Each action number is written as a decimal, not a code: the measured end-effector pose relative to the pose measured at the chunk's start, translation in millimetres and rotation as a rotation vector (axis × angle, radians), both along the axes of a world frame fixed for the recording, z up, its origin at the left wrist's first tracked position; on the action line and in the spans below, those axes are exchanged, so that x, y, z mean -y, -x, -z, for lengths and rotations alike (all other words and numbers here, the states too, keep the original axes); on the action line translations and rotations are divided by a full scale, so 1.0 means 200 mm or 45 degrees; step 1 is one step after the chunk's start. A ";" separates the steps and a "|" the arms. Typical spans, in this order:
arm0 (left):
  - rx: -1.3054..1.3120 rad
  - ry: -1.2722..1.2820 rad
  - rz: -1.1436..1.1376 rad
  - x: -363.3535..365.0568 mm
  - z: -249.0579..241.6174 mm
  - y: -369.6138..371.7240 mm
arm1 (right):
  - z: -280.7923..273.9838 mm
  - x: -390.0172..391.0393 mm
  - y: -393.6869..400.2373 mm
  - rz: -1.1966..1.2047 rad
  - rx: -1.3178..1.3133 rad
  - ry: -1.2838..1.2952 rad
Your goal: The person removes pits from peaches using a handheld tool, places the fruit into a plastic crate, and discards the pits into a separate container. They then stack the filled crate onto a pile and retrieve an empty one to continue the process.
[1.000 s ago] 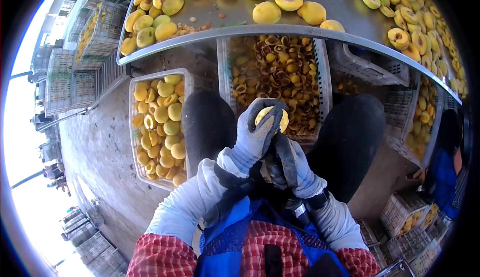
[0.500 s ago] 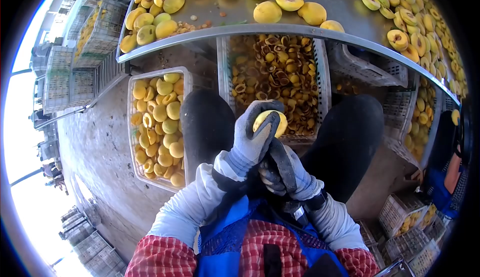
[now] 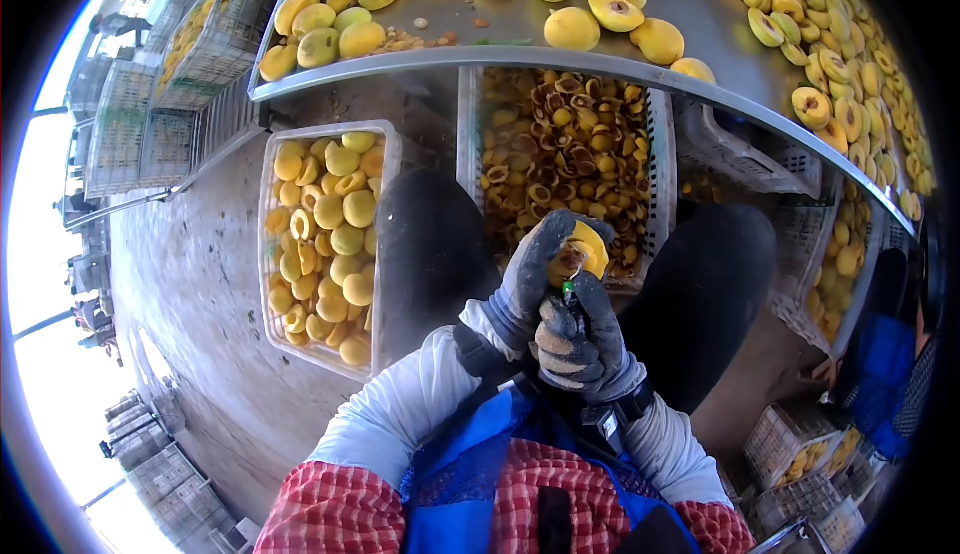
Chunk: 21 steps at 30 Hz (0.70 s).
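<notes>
My gloved left hand (image 3: pixel 530 272) is closed around a yellow peach half (image 3: pixel 592 244), its brown-tinged cut side partly in view. Just below, my gloved right hand (image 3: pixel 588 346) has its fingers wrapped round a small green-handled tool (image 3: pixel 569 290). The tool's thin metal end meets the cut face of the fruit; its exact shape is too small to make out. Both hands are above my lap, in front of a white crate (image 3: pixel 468 144) filled with brown-edged peach scraps.
A crate of peach halves (image 3: pixel 390 169) stands on the floor by my left knee. Ahead, a metal table (image 3: pixel 450 29) with a raised rim carries many halved peaches. Stacked crates (image 3: pixel 140 144) stand at far left, more crates (image 3: pixel 795 444) at lower right, near a person in blue (image 3: pixel 885 374).
The peach half has been turned so its cut side shows, and the green-handled tool has come into view against it. My hands have shifted slightly right, as the whole view has.
</notes>
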<state>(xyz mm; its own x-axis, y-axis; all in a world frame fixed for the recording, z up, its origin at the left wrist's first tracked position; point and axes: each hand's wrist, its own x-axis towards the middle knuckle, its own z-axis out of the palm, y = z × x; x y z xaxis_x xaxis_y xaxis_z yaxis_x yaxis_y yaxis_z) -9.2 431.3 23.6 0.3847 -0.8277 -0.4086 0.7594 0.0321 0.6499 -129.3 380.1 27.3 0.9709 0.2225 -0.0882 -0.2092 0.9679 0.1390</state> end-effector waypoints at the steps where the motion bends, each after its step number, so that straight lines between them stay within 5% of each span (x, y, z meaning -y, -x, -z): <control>1: -0.652 0.057 -0.162 -0.01 0.05 -0.02 | 0.00 0.00 0.00 0.035 0.018 0.187; 2: -0.849 0.057 -0.411 0.00 0.08 -0.02 | 0.00 0.01 0.00 0.061 0.072 0.120; 3: 0.060 -0.102 -0.477 -0.04 0.09 0.01 | 0.03 0.01 0.00 0.133 0.028 0.097; 6: -0.307 -0.148 -0.355 -0.15 -0.03 -0.09 | 0.11 0.03 0.00 0.128 -0.327 -0.006; 8: 0.158 -0.176 -0.477 -0.20 -0.10 -0.12 | 0.18 0.02 0.00 0.060 -0.345 0.030; 11: 0.759 -0.286 -0.272 -0.46 -0.17 -0.34 | 0.15 0.00 -0.01 -0.040 -0.360 0.118; 14: 0.499 -0.212 -0.772 -0.71 -0.02 -0.57 | 0.17 0.01 -0.02 -0.032 -0.576 0.124; 16: 1.044 -0.465 -0.614 -0.88 0.09 -0.84 | 0.20 0.01 -0.02 -0.033 -0.713 0.253; 20: 1.889 -1.581 -0.446 -1.01 0.22 -1.32 | 0.21 -0.03 -0.08 -0.022 -0.962 0.435; 21: 1.704 -1.784 -0.305 -1.02 0.23 -1.41 | 0.18 -0.05 -0.12 -0.025 -1.026 0.599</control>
<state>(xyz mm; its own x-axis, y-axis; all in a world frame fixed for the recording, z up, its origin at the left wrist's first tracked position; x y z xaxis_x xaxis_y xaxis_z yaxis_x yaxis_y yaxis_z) 272.9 634.7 -23.2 0.9923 -0.1223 -0.0209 -0.1064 -0.9253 0.3640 -106.0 389.8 -9.4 0.5739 0.0088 -0.8189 -0.2374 0.9588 -0.1560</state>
